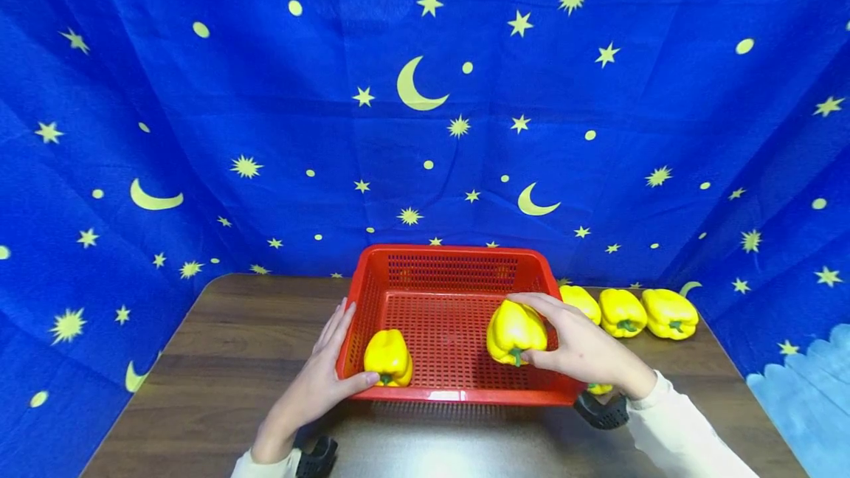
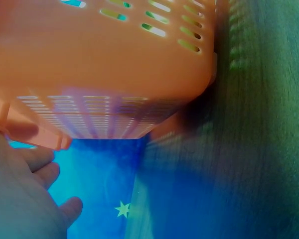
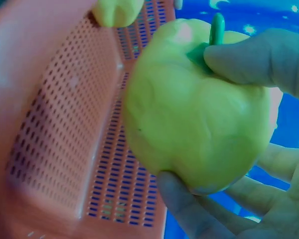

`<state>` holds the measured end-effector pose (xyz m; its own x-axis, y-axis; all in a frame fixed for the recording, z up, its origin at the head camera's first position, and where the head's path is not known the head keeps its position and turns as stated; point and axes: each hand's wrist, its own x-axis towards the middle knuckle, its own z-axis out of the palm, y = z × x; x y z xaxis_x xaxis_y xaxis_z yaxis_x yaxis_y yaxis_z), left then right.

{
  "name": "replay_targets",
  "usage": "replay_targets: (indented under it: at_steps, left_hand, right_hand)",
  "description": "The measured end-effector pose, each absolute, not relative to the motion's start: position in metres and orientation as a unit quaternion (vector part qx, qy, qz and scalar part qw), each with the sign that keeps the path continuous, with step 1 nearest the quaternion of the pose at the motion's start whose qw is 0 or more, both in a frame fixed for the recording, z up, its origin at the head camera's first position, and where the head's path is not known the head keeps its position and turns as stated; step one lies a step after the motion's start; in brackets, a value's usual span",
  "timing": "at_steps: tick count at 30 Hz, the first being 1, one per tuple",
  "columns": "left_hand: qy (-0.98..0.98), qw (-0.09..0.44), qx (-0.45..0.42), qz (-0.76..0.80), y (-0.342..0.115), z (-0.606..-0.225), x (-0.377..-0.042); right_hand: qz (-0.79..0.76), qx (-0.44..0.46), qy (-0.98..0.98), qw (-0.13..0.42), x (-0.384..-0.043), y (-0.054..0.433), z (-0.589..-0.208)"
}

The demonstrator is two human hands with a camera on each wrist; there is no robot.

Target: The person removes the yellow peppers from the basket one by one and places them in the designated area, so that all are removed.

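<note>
My right hand [image 1: 584,341] holds a yellow bell pepper [image 1: 514,330] over the right part of a red plastic basket [image 1: 458,395]. Its thumb presses beside the green stem, while the fingers [image 3: 177,196] curl round the pepper's other side. Another yellow bell pepper [image 1: 387,355] sits inside the basket at the front left corner. At that same corner my left hand [image 1: 327,367] rests against the basket's rim, its thumb reaching over toward this pepper. In the left wrist view its fingers [image 2: 47,172] look relaxed beside the basket's outer wall [image 2: 104,55].
Several more yellow bell peppers [image 1: 622,313] stand in a row on the wooden table [image 1: 246,338], right of the basket. Part of another pepper [image 1: 600,389] shows under my right wrist. A blue cloth [image 1: 319,146] with moons and stars hangs behind the table and at both sides.
</note>
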<state>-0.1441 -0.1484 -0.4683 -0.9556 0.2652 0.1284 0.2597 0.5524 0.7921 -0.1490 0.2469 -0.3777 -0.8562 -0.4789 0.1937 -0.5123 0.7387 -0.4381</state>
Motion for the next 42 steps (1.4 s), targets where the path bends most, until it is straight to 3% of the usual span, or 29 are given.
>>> replay_targets:
  at_steps: [16,23,31,42]
  left_hand:
    - [0.878,0.002,0.150,0.455,-0.150,-0.469,-0.144]
    - [0.881,0.014,0.137,0.453,-0.149,-0.467,-0.144]
    - [0.880,0.017,0.133,0.455,-0.149,-0.467,-0.146]
    - [0.879,0.009,0.143,0.455,-0.149,-0.469,-0.144]
  right_hand:
    - [0.279,0.221,-0.934,0.034,-0.128,0.279,-0.379]
    - [0.267,0.227,-0.934,0.072,-0.123,0.295,-0.382]
    - [0.264,0.193,-0.940,0.094,-0.112,0.312,-0.382]
    - [0.316,0.217,-0.917,0.111,-0.103,0.331,-0.391]
